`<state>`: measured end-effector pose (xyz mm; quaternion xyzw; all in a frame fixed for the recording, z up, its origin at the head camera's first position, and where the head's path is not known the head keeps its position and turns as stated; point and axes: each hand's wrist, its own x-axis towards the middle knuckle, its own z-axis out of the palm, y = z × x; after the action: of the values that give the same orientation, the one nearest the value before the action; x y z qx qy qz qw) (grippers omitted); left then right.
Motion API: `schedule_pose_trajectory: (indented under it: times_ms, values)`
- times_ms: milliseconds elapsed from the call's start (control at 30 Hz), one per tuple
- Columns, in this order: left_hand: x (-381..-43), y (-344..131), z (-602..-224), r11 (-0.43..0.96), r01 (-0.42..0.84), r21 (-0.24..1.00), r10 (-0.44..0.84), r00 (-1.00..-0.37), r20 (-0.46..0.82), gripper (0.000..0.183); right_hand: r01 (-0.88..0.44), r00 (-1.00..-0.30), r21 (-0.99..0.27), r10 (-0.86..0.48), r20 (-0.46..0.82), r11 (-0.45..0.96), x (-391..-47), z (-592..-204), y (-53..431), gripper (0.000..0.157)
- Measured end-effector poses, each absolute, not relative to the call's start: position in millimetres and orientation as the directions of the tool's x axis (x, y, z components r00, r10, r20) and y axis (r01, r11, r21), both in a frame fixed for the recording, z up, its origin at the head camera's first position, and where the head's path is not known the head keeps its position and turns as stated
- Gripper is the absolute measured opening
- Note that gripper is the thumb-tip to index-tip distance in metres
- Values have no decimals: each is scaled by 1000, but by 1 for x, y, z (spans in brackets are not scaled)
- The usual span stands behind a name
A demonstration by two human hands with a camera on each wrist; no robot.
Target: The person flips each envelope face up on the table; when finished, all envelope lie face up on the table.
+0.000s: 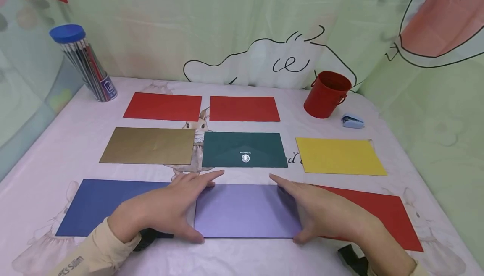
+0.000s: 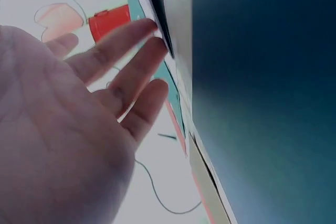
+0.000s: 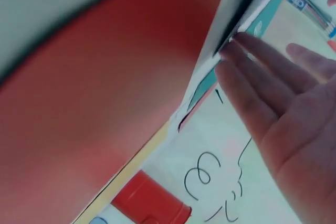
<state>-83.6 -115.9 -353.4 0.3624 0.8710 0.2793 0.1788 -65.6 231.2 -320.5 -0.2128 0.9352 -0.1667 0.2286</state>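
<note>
A flat lavender rectangle (image 1: 247, 213), like an envelope or card, lies on the table at front centre. My left hand (image 1: 170, 204) is at its left edge, thumb by the near corner and fingers by the far corner. At the right edge, my right hand (image 1: 321, 211) mirrors this. Both wrist views show extended fingers, from the left hand (image 2: 68, 124) and the right hand (image 3: 294, 108), with tips near the tabletop. Beneath the left wrist lies a blue rectangle (image 1: 109, 202), partly covered. A red rectangle (image 1: 378, 213) is partly hidden behind the right hand.
Behind are a gold rectangle (image 1: 147, 145), a dark green envelope (image 1: 243, 143) with a white emblem, and a yellow one (image 1: 340, 156). Two red ones (image 1: 162, 107) form the back row. A pencil tub (image 1: 85, 64), red bucket (image 1: 327, 95) and blue stapler (image 1: 352, 121) stand farther off.
</note>
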Motion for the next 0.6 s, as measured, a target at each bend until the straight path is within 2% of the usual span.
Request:
schedule_pose_trajectory:
  times_ms: [167, 333, 500, 600]
  values:
    - [-88, -123, -350, 507, 556, 659, 763, -645, -43, 114, -254, -796, -484, -465, -387, 838, -62, -311, 238, 120]
    - [-92, -128, -345, 419, 635, 650, 799, -597, 68, 92, -229, -808, -525, -461, -368, 820, -58, -298, 241, 107]
    - [-96, -130, -339, 392, 701, 596, 775, -601, 197, 67, -302, -855, -524, -469, -220, 796, -59, -293, 242, 96]
    - [-97, -129, -337, 397, 736, 548, 746, -607, 275, 61, -368, -870, -505, -481, -110, 781, -62, -293, 242, 94]
